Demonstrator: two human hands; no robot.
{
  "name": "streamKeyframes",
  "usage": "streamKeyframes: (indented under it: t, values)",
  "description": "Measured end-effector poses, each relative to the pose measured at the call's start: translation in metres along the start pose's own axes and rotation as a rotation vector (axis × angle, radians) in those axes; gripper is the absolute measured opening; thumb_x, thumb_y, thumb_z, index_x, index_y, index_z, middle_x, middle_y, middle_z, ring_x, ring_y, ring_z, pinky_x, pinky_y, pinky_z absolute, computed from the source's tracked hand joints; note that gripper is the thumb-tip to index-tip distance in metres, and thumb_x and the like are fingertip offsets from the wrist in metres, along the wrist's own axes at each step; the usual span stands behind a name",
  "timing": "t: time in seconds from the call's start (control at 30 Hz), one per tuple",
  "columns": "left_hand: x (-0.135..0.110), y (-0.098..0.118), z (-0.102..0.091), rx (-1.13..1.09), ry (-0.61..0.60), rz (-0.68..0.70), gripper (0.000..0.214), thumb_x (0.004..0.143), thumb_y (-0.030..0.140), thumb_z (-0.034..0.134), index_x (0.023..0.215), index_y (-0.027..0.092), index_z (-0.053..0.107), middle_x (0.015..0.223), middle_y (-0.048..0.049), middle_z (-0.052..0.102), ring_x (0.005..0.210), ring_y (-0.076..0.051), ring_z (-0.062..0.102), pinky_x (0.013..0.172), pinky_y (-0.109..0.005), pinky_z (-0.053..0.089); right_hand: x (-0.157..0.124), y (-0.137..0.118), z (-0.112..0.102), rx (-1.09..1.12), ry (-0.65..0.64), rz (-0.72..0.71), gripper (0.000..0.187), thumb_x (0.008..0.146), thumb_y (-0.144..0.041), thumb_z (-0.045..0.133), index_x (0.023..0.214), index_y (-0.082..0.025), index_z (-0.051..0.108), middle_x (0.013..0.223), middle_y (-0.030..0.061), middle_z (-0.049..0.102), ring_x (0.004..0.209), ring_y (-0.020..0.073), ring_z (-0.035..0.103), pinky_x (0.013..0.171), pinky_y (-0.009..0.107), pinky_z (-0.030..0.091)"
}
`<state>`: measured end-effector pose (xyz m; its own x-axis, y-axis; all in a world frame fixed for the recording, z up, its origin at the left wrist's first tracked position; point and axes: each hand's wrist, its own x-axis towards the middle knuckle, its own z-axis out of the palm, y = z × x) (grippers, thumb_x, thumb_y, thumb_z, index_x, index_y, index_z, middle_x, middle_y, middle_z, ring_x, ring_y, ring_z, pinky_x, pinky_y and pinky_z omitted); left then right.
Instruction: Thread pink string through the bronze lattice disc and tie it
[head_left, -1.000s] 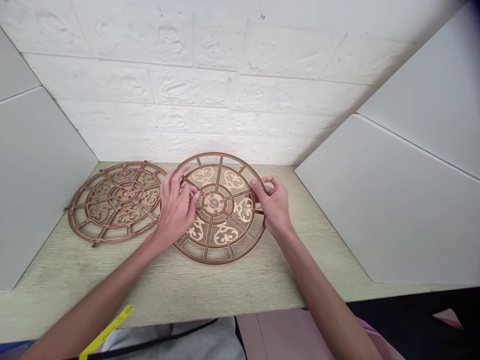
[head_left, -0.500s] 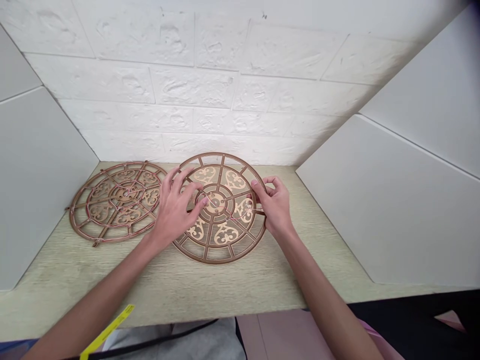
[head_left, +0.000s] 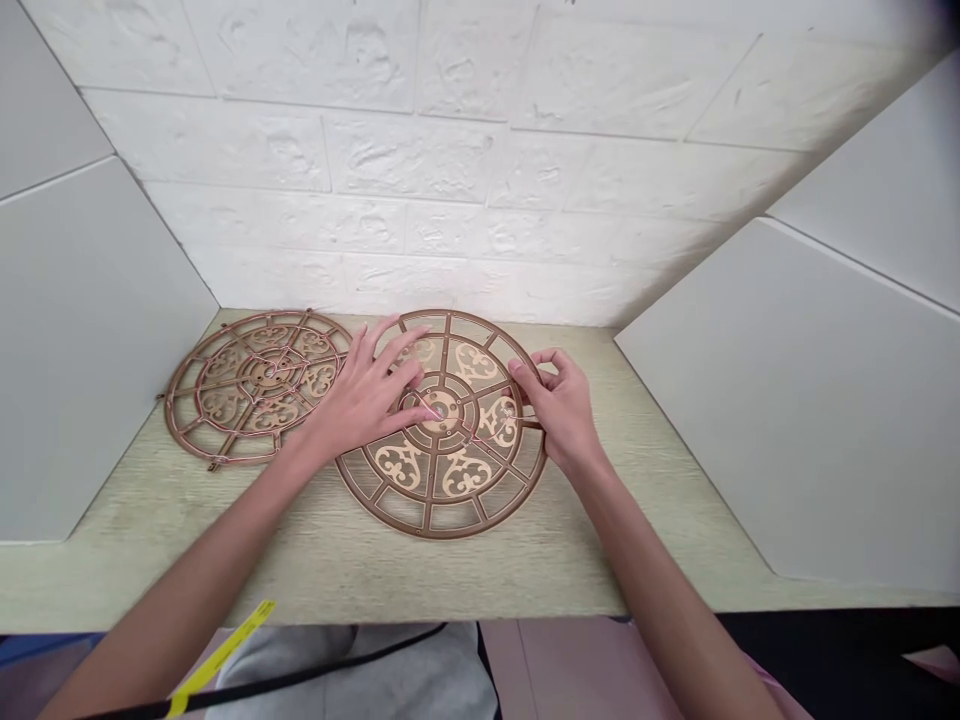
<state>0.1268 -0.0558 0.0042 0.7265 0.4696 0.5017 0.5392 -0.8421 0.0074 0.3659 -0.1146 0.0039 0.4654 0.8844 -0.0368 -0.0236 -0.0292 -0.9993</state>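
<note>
A round brown openwork frame [head_left: 428, 500] with gold scrollwork is held slightly tilted above the table. Thin pinkish wire [head_left: 469, 438] runs from its hub [head_left: 444, 408] toward the right rim. My right hand [head_left: 564, 412] grips that rim, thumb on top and fingers curled underneath. Over the frame's left side lies my left hand [head_left: 367, 400], fingers spread and thumb tip at the hub. Whether the thumb presses the wire there is too small to tell. A second round frame [head_left: 247, 450], with wire looped around it, rests at the left, partly behind my left hand.
The pale wood-grain table [head_left: 525, 575] meets a white brick-patterned wall [head_left: 450, 160] at the back. Grey-white panels flank it, a left panel [head_left: 97, 330] and a right panel [head_left: 810, 400]. A yellow strip [head_left: 225, 650] hangs by my left forearm.
My left thumb has moved right and slightly down, from the hub's left side onto its middle. My right hand keeps its grip on the rim. The camera view has shifted a little.
</note>
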Motion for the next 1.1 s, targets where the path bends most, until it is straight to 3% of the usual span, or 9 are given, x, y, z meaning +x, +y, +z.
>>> streamKeyframes:
  t: [0.37, 0.6, 0.8, 1.1]
  values:
    - [-0.001, 0.001, -0.003, -0.052, 0.004, -0.012, 0.049, 0.090, 0.063, 0.054, 0.101, 0.016, 0.058, 0.157, -0.0102, 0.034, 0.148, -0.035, 0.023, 0.123, -0.059, 0.025, -0.002, 0.000, 0.000, -0.049, -0.037, -0.049, 0.061, 0.059, -0.061, 0.081, 0.086, -0.023, 0.042, 0.062, -0.0037, 0.062, 0.054, 0.0150, 0.062, 0.043, 0.021, 0.043]
    - [-0.003, -0.010, -0.009, -0.218, -0.031, -0.024, 0.047, 0.088, 0.060, 0.062, 0.114, 0.021, 0.061, 0.155, -0.0067, 0.037, 0.151, -0.030, 0.018, 0.124, -0.054, 0.028, -0.001, 0.002, -0.001, -0.039, -0.026, -0.001, 0.059, 0.059, -0.059, 0.082, 0.085, -0.023, 0.043, 0.062, -0.0038, 0.062, 0.057, 0.0146, 0.062, 0.045, 0.020, 0.044]
    - [-0.005, -0.014, -0.010, -0.191, -0.012, -0.020, 0.037, 0.091, 0.054, 0.061, 0.098, 0.017, 0.059, 0.153, -0.0073, 0.040, 0.150, -0.029, 0.021, 0.123, -0.053, 0.029, 0.001, 0.002, -0.002, -0.020, -0.005, 0.026, 0.060, 0.056, -0.058, 0.083, 0.085, -0.023, 0.044, 0.060, -0.0047, 0.062, 0.055, 0.0133, 0.060, 0.043, 0.019, 0.044]
    - [-0.004, -0.009, -0.007, -0.248, -0.009, -0.042, 0.025, 0.096, 0.042, 0.056, 0.099, 0.018, 0.064, 0.148, -0.0059, 0.047, 0.147, -0.026, 0.026, 0.122, -0.049, 0.032, 0.004, 0.005, -0.002, 0.010, 0.008, 0.043, 0.060, 0.054, -0.056, 0.083, 0.084, -0.023, 0.044, 0.060, -0.0056, 0.061, 0.055, 0.0134, 0.061, 0.042, 0.019, 0.044]
